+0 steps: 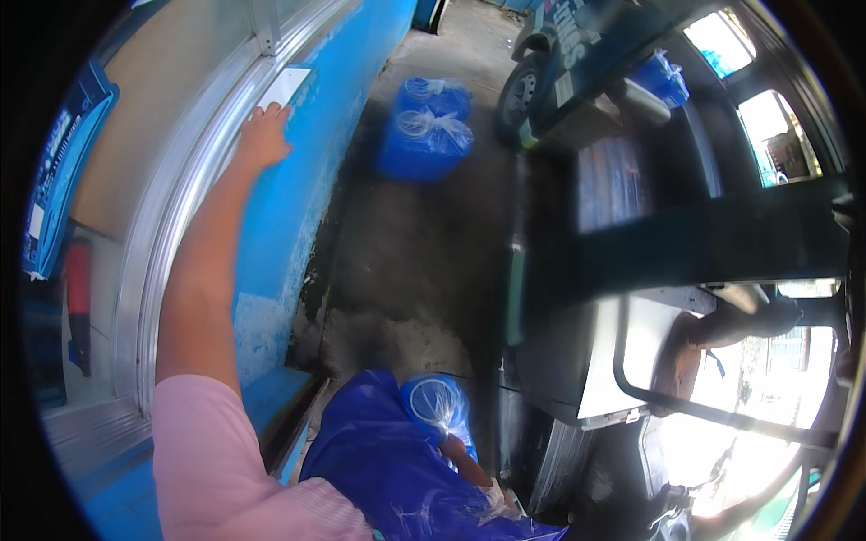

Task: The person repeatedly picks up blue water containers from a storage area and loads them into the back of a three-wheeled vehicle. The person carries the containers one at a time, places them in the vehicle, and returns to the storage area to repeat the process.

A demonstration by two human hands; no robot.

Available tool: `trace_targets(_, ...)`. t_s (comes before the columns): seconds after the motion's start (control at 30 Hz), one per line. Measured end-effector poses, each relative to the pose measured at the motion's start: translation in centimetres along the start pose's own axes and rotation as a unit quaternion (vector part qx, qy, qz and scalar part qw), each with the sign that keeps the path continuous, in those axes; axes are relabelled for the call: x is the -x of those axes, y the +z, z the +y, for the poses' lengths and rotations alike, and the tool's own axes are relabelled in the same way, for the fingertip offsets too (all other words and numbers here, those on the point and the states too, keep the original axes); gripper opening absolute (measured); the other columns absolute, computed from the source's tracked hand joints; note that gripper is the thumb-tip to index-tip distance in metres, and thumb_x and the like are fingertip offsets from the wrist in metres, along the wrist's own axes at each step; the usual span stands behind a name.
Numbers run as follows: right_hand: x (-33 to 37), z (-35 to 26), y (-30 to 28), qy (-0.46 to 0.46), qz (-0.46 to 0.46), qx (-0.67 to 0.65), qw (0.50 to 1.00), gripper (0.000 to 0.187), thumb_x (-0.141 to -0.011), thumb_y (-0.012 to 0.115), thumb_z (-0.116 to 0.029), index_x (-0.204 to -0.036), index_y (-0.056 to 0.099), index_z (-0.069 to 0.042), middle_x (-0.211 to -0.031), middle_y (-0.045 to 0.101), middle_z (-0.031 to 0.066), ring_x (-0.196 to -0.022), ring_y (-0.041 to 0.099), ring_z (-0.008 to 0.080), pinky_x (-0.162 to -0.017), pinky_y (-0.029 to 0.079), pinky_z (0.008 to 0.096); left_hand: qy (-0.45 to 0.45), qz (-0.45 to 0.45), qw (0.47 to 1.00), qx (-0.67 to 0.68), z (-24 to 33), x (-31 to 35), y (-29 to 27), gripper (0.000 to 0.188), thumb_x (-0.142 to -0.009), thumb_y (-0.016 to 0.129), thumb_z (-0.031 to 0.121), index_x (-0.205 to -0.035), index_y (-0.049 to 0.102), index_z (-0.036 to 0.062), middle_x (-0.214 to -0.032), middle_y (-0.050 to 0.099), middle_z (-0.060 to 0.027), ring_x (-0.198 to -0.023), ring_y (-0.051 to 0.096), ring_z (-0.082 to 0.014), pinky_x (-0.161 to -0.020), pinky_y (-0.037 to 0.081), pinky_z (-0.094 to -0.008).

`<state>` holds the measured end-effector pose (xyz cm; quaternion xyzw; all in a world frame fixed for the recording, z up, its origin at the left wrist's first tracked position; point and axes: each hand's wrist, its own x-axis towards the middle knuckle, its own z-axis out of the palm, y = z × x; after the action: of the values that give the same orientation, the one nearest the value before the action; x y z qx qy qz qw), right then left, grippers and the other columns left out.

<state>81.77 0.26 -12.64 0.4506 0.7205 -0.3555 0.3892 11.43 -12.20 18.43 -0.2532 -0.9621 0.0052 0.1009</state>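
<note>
My left hand (266,137) reaches forward along the blue wall (311,180) and rests at the metal window frame (203,189). Its fingers are apart, and the fingertips meet a small white flat piece (285,87) on the ledge. Low in the picture, my right hand (462,453) is closed at the top edge of a blue water container (458,408), whose top is wrapped in clear plastic. The grip itself is partly hidden. A dark blue apron (379,451) covers my front, beside this container.
Ahead on the dark concrete floor (415,234) stand two more blue containers (424,149) with plastic-wrapped tops. A dark vehicle (577,81) with a wheel (520,95) lines the right side; another blue container (663,79) sits in it. The wall bounds the passage on the left.
</note>
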Motion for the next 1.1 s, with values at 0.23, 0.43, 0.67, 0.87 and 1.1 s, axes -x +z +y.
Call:
trace_targets(0.23, -11.4, -18.9, -10.2, -0.031, 0.030, 0.094, 0.995, 0.034, -0.066, 0.061, -0.026, -0.088, 0.062, 0.000, -0.083, 0.064, 0.0181, -0.075, 0.064, 0.0234, -0.065, 0.049, 0.0373, 0.032, 0.081, 0.993, 0.074, -1.3, 0.5, 1.3, 0.071, -0.060, 0.069, 0.006, -0.127, 0.045, 0.0124, -0.127, 0.044, -0.0040, -0.110, 0.042, -0.0281, -0.094, 0.035, -0.0458)
trace_targets(0.43, -10.0, -19.8, -12.2, -0.038, 0.003, -0.148, 0.988, 0.021, -0.066, 0.059, -0.010, -0.083, 0.062, 0.002, -0.075, 0.062, 0.0126, -0.065, 0.059, 0.0207, -0.056, 0.046, 0.0345, 0.028, 0.090, 0.992, 0.082, -1.5, 0.1, 2.3, 0.070, -0.063, 0.068, 0.003, -0.128, 0.045, 0.0134, -0.130, 0.042, -0.0009, -0.109, 0.042, -0.0284, -0.092, 0.035, -0.0429)
trace_targets(0.67, -12.7, -29.3, -11.8, -0.099, 0.009, 0.042, 0.994, 0.038, -0.066, 0.063, -0.017, -0.098, 0.060, 0.003, -0.089, 0.062, 0.0186, -0.077, 0.061, 0.0285, -0.067, 0.048, 0.0371, 0.011, 0.055, 0.994, 0.090, -1.2, 0.3, 1.1, 0.073, -0.063, 0.069, 0.003, -0.130, 0.042, 0.0144, -0.133, 0.040, -0.0002, -0.109, 0.041, -0.0275, -0.094, 0.035, -0.0426)
trace_targets(0.87, -17.6, -36.2, -9.1, -0.147, -0.093, 0.270, 0.947, 0.042, -0.067, 0.064, -0.021, -0.101, 0.060, 0.003, -0.102, 0.061, 0.0206, -0.093, 0.060, 0.0330, -0.079, 0.048, 0.0380, 0.001, 0.076, 0.988, 0.132, -1.3, 0.3, 1.2, 0.068, -0.063, 0.066, 0.001, -0.127, 0.046, 0.0133, -0.131, 0.042, 0.0000, -0.109, 0.041, -0.0270, -0.094, 0.034, -0.0417)
trace_targets(1.1, -21.7, -41.5, -7.1, -0.253, -0.142, 0.470, 0.833, 0.038, -0.069, 0.057, -0.014, -0.104, 0.060, 0.000, -0.108, 0.059, 0.0215, -0.100, 0.058, 0.0328, -0.083, 0.047, 0.0376, -0.009, 0.076, 0.983, 0.168, -1.2, 0.1, 0.6, 0.063, -0.063, 0.063, -0.003, -0.123, 0.049, 0.0111, -0.127, 0.043, -0.0003, -0.108, 0.041, -0.0273, -0.094, 0.033, -0.0417)
